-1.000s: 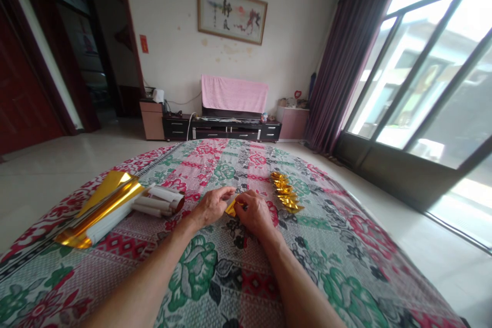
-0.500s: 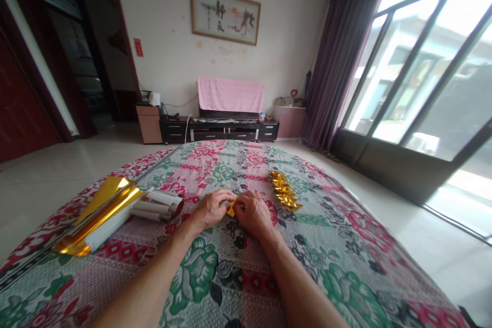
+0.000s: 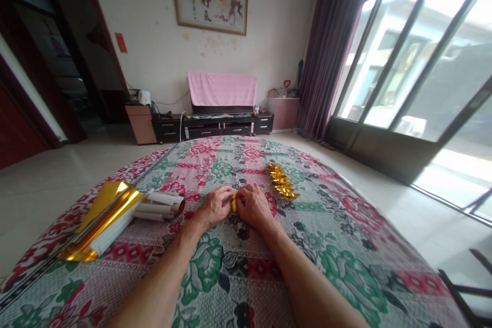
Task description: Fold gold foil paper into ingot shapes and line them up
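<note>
Over the middle of a flowered tablecloth [image 3: 215, 287], my left hand [image 3: 216, 206] and my right hand [image 3: 254, 206] meet around a small piece of gold paper [image 3: 233, 202]. The fingers of both hands are closed on it from either side, and they cover most of it. To the right of my right hand lies a row of folded gold paper pieces [image 3: 282, 183]. At the left are gold foil sheets [image 3: 103, 223], partly curled, with white rolled papers [image 3: 159, 206] beside them.
Beyond the round table stands a low black cabinet [image 3: 219, 125] with a pink cloth [image 3: 223, 89] above it. A purple curtain [image 3: 326, 51] and large windows are at the right. Dark chair parts [image 3: 467, 289] show at the lower right.
The view has turned a little to the right. Both hands still hold the gold paper, which now looks narrower and more upright between the fingers.
</note>
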### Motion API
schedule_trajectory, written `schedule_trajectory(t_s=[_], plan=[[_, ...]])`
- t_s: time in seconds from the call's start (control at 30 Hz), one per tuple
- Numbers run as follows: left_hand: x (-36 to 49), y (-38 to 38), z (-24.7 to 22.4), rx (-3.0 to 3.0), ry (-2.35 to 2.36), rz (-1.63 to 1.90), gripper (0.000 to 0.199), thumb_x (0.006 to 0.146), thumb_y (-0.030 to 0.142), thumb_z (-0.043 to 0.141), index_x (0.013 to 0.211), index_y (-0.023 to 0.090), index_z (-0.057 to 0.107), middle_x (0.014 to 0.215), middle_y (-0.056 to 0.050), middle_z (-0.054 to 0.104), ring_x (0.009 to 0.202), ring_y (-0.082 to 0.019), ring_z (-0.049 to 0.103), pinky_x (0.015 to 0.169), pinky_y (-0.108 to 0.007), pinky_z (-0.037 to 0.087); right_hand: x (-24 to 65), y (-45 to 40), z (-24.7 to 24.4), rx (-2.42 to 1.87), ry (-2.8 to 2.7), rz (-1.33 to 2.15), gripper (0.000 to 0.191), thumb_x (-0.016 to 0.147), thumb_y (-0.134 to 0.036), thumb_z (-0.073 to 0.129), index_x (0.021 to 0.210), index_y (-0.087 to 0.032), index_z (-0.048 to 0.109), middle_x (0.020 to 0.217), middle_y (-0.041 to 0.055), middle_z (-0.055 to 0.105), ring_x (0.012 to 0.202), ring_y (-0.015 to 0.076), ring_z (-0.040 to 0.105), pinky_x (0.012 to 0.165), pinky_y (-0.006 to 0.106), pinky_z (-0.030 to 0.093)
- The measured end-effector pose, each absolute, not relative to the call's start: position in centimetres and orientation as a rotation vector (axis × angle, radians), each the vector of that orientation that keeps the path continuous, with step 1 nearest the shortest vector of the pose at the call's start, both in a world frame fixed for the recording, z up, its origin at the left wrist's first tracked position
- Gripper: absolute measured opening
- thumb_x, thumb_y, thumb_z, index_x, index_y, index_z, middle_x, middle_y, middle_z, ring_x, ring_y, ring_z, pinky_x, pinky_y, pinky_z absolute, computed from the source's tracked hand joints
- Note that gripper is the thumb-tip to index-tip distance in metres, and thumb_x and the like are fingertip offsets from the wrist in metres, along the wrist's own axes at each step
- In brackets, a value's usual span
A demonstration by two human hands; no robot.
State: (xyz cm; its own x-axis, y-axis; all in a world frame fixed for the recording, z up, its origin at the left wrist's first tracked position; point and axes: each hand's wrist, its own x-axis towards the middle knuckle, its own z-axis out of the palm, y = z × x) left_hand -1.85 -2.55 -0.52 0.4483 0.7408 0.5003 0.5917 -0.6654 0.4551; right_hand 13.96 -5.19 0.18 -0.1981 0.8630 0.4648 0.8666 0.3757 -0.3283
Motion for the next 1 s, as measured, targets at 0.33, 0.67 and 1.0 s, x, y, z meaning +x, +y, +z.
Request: schedule_trajectory(t_s=[0.33, 0.67, 1.0], plan=[[-2.41, -2.08, -1.11, 2.436, 1.15, 0.964, 0.024, 0.075, 0.016, 0.049, 0.089, 0.019, 0.07, 0.112, -0.005, 0.062, 0.101, -0.016, 0.059, 0.091, -0.026, 0.046, 13.71, -5.38, 0.38, -1.558, -2.053, -0.056, 0.014, 0.079, -0.022, 0.049, 0.084, -0.02, 0.062, 0.092, 0.0067, 0.057, 0.087, 0.018, 0.049, 0.077, 0.027, 0.035], [-2.03, -2.72, -0.72, 2.457, 1.234, 1.05, 0.025, 0.073, 0.011, 0.049, 0.085, 0.018, 0.07, 0.111, -0.008, 0.063, 0.1, -0.018, 0.059, 0.091, -0.03, 0.047, 13.76, -5.09, 0.07, -1.523, -2.036, -0.042, 0.012, 0.079, -0.022, 0.05, 0.081, -0.02, 0.062, 0.089, 0.0058, 0.057, 0.086, 0.0173, 0.051, 0.077, 0.027, 0.036], [-2.41, -2.79, -0.75, 2.51, 1.188, 0.98, 0.028, 0.071, 0.009, 0.048, 0.083, 0.021, 0.071, 0.111, -0.004, 0.063, 0.1, -0.017, 0.06, 0.091, -0.027, 0.046, 13.89, -4.96, -0.05, -1.489, -2.03, -0.025, 0.011, 0.078, -0.021, 0.051, 0.079, -0.02, 0.061, 0.086, 0.0049, 0.058, 0.084, 0.0171, 0.051, 0.076, 0.026, 0.036]])
